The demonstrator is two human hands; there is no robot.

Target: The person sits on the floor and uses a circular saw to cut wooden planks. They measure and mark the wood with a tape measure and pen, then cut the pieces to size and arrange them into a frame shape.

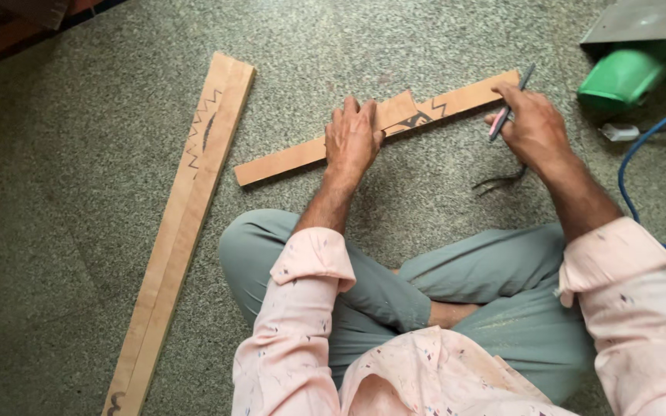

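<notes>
The left hand (352, 140) lies flat, fingers spread, pressing a small tan cardboard template (395, 110) onto a short light-brown wooden strip (302, 156) on the speckled grey-green floor (79, 192). The right hand (535, 127) (fingers curled shut) grips a dark pencil (512, 104), its tip beside the strip's far end. A longer marked wooden plank (183, 223) lies well apart to the left.

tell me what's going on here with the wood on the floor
A person sits cross-legged on a speckled floor. The left hand presses a small wooden template flat onto a narrow wooden strip. The right hand holds a pen at the far end of that strip, where zigzag lines are already drawn. A longer plank with similar markings lies to the left. A green tool and a blue cable sit off to the right.
</notes>
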